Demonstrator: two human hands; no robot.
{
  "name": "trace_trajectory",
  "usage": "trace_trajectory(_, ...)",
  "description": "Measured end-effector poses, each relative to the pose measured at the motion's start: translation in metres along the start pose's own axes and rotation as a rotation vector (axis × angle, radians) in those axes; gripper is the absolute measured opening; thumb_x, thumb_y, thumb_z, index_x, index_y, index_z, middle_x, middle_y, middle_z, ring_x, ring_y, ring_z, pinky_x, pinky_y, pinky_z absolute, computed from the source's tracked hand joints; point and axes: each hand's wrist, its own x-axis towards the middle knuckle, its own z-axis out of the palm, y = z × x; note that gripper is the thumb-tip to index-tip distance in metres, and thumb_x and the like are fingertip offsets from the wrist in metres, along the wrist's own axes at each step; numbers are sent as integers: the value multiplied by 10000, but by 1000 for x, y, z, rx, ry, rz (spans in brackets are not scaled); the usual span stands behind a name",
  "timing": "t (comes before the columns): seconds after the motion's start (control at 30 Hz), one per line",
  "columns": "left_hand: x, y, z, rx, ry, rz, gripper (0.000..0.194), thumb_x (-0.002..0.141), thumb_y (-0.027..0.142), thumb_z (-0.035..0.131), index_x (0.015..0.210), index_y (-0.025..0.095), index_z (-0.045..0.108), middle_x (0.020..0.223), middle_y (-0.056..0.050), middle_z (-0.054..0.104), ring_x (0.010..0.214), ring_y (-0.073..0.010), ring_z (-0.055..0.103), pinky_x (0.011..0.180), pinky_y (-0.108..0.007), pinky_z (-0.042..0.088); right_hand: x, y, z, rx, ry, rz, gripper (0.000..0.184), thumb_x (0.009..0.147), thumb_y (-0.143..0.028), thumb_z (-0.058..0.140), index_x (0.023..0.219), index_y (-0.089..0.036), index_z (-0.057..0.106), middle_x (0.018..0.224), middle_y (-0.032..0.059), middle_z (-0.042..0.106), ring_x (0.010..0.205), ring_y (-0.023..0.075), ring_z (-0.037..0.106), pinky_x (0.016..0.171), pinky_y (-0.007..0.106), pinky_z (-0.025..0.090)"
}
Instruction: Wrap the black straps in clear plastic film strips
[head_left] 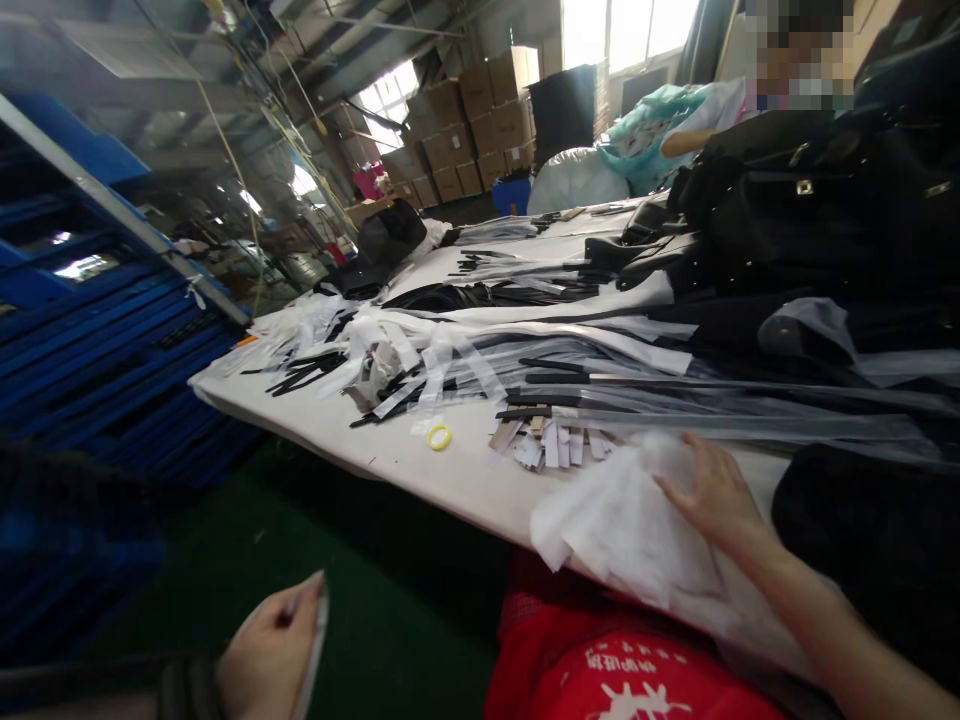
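Note:
My left hand [271, 648] is low at the left, over the green floor and away from the table. Its fingers are curled, and a thin pale edge shows along them; what it belongs to I cannot make out. Over the table's near edge, my right hand [716, 498] grips a bunch of thin, translucent white sheets [630, 515], thumb on the near side. The sheets hang partly past the edge. Just beyond them lie short white paper strips [559, 445] and long black straps [555, 378] in clear plastic sleeves.
The white table [480, 490] bears a yellow tape ring [439, 437] and crumpled white wrapping. Black bags [795, 220] are piled at the right, with a person behind them. Blue stacked racks [97, 340] stand left; cardboard boxes [472, 125] rise at the back. Red clothing [600, 650] is below me.

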Motion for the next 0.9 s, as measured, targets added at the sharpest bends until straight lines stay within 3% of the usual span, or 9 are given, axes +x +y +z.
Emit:
trace_trajectory(0.07,-5,18,34,161,-172,238,107,749,290,696,682,208,711,676,-30,676,622,-216,594,563,-292,421,3,-10,-20,13,33,-46,724,829,-512,535,1401,-85,412,1271,233,558,1186,400,525,1040,566,401)
trace_trajectory(0.2,-33,70,103,154,-629,650,210,818,280,627,636,183,669,718,-41,686,684,-171,602,660,-263,423,2,-42,-52,138,17,-160,593,861,-508,547,1339,-159,511,1242,199,599,1176,377,543,1047,541,403)
trace_trajectory(0.3,-60,107,136,26,-966,693,243,811,326,653,631,164,661,637,-9,638,590,-126,532,574,-226,381,-12,-78,-61,349,-213,-203,418,862,-464,594,1193,-210,622,1175,129,655,1096,302,603,992,466,465)
trace_trajectory(0.4,-82,135,151,-156,-1165,608,311,817,393,650,627,147,647,556,20,568,529,-100,457,504,-206,332,-30,-113,-57,576,-582,-131,377,832,-430,650,1147,-224,666,1130,93,685,1002,249,637,910,383,511)
trace_trajectory(0.5,-97,154,159,-320,-1249,521,358,789,445,676,615,140,611,549,23,543,532,-97,446,497,-201,330,-41,-136,-45,841,-862,2,349,829,-441,647,1061,-187,708,958,67,714,837,210,640,786,322,523)
trace_trajectory(0.57,-103,160,163,-413,-1246,457,383,764,461,701,593,144,569,547,24,526,531,-95,442,502,-202,334,-44,-144,-37,1006,-946,139,349,859,-474,596,895,-151,723,760,38,686,680,170,604,653,277,495)
trace_trajectory(0.73,-108,156,179,-605,-1281,297,410,735,536,731,699,144,620,631,-10,596,596,-133,529,583,-228,429,-44,-146,-24,1141,-849,331,290,834,-389,622,749,-128,714,585,-20,587,523,88,482,531,204,388)
trace_trajectory(0.8,-107,150,184,-622,-1292,267,443,722,580,729,733,144,651,675,-39,637,643,-167,570,627,-256,467,-41,-143,-25,1091,-846,320,230,827,-314,608,757,-134,734,586,-25,595,508,78,470,504,189,362)
trace_trajectory(0.9,-102,141,187,-585,-1169,245,504,703,657,702,680,158,639,655,-38,618,658,-184,561,622,-262,464,-20,-128,-34,911,-881,195,176,803,-238,612,838,-171,771,691,-11,693,580,106,574,551,189,425)
